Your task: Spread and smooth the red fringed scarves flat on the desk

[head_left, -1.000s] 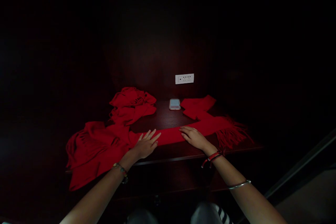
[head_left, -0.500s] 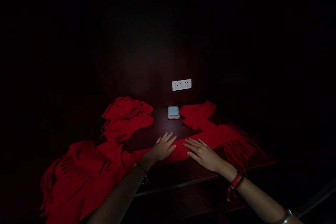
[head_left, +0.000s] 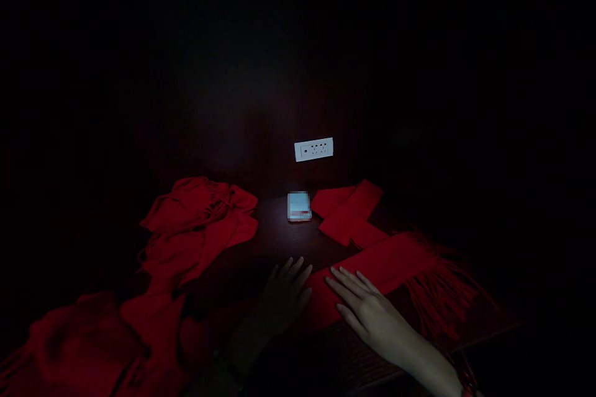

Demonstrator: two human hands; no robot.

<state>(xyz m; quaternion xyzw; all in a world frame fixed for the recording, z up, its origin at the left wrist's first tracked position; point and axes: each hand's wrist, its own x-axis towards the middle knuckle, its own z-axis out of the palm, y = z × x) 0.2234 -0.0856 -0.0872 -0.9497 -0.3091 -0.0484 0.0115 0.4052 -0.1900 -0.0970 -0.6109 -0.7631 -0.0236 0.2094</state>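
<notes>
A red fringed scarf (head_left: 391, 260) lies stretched across a dark table, its tassels spread at the right end. My right hand (head_left: 367, 307) rests flat on the scarf, palm down, fingers extended and holding nothing. To its left, my left hand (head_left: 285, 298) is also palm down with fingers spread, over or on the scarf; deep shadow hides its exact contact. Left of my hands are bunched red cloths, one heap (head_left: 195, 217) farther back and another (head_left: 88, 341) nearer. Beyond the stretched scarf, more folded red cloth (head_left: 349, 211) lies at the right.
A phone-like object (head_left: 298, 206) with a bright, pixelated face sits at the back of the table (head_left: 279, 236). Above it a white socket panel (head_left: 314, 149) is fixed to the dark wall. The table's front edge runs below my hands. Darkness hides the surroundings.
The view has come closer and lower, so the hands and cloths sit larger and lower in it. My left hand has fallen into shadow. Both hands stay flat near the scarf.
</notes>
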